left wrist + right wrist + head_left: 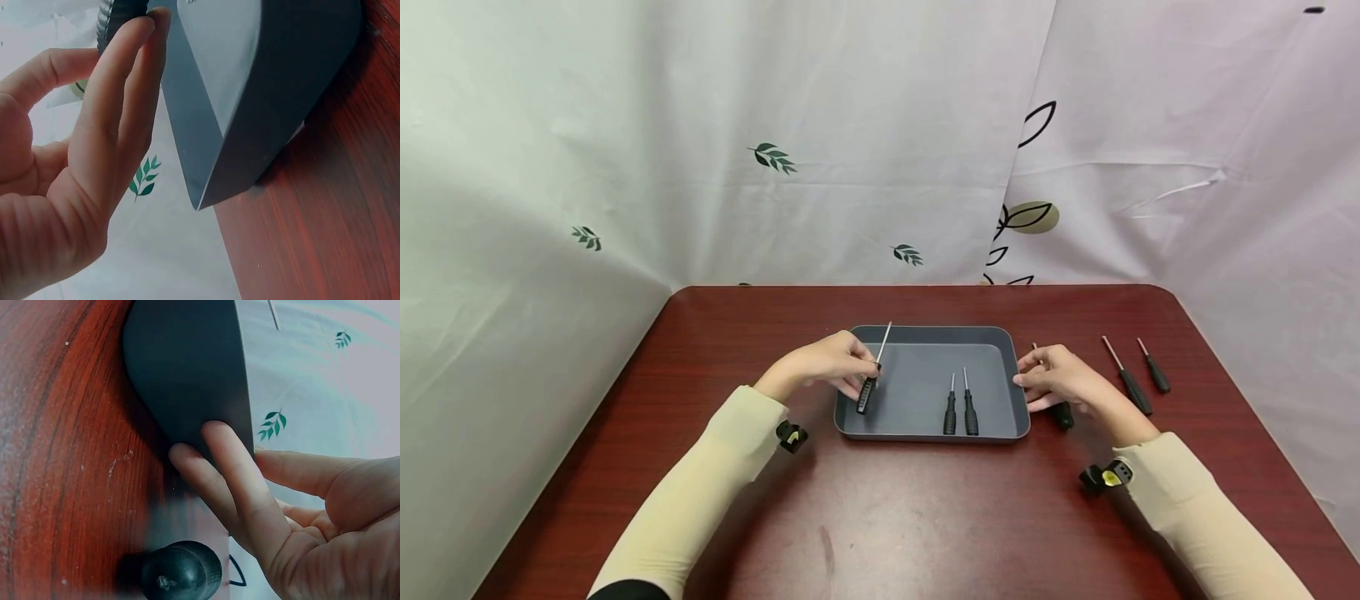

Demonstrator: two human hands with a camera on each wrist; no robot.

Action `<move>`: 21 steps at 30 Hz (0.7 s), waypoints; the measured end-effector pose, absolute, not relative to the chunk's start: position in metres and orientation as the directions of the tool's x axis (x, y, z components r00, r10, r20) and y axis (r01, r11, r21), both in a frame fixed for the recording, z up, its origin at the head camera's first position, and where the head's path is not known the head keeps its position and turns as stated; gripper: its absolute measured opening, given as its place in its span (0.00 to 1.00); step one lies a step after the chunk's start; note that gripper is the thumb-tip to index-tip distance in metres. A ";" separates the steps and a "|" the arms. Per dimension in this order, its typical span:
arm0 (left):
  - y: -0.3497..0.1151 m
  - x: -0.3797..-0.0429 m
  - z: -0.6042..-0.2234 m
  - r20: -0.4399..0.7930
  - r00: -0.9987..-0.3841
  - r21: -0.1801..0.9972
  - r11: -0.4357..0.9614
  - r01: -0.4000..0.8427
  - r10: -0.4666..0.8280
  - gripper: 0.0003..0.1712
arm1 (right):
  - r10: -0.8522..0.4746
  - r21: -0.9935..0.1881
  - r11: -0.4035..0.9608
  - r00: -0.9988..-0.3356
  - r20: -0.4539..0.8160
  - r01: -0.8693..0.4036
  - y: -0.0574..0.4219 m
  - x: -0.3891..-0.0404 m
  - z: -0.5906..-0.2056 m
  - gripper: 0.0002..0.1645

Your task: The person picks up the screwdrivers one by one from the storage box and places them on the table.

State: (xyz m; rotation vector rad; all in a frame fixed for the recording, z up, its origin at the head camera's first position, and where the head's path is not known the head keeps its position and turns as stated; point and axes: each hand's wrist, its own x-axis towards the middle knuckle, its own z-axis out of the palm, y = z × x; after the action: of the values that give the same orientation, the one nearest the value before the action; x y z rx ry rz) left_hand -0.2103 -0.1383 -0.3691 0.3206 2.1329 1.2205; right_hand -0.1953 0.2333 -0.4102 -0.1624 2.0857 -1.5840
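Observation:
My left hand (pixel 829 363) pinches a black-handled screwdriver (pixel 866 397) over the left side of a grey tray (pixel 910 375). Its metal shaft points up and away. The ribbed handle (pixel 120 19) shows at the top of the left wrist view, between thumb and fingers. At the tray's right wall, my right hand (pixel 1060 379) grips the rim, thumb on the edge and two fingers against the outer wall (pixel 187 369). Inside the tray lie two small black screwdrivers, a left one (pixel 950 415) and a right one (pixel 971 415), side by side with tips pointing away.
A larger screwdriver (pixel 1063 416) lies partly hidden beneath my right hand. Farther right, a long screwdriver (pixel 1135 392) and a shorter one (pixel 1157 375) rest on the red-brown table (pixel 910 517). A white patterned curtain (pixel 850 208) hangs behind the table.

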 end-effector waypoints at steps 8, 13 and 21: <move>-0.151 -0.207 -0.366 -0.405 -0.759 0.872 0.465 -0.153 0.510 0.17 | -0.397 -0.930 0.310 -0.862 -0.317 0.199 0.234 -0.196 -0.412 0.27; -0.159 -0.206 -0.365 -0.396 -0.754 0.887 0.429 -0.168 0.524 0.18 | -0.396 -0.930 0.306 -0.861 -0.318 0.203 0.235 -0.196 -0.412 0.27; -0.175 -0.205 -0.364 -0.383 -0.764 0.904 0.383 -0.193 0.520 0.20 | -0.397 -0.927 0.310 -0.857 -0.329 0.212 0.236 -0.196 -0.413 0.28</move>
State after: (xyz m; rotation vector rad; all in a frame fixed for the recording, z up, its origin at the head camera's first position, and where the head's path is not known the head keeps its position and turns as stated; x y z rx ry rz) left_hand -0.2053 -0.1747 -0.3642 0.2802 2.0030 1.4281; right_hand -0.1959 0.2365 -0.4125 -0.1632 2.0752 -1.5822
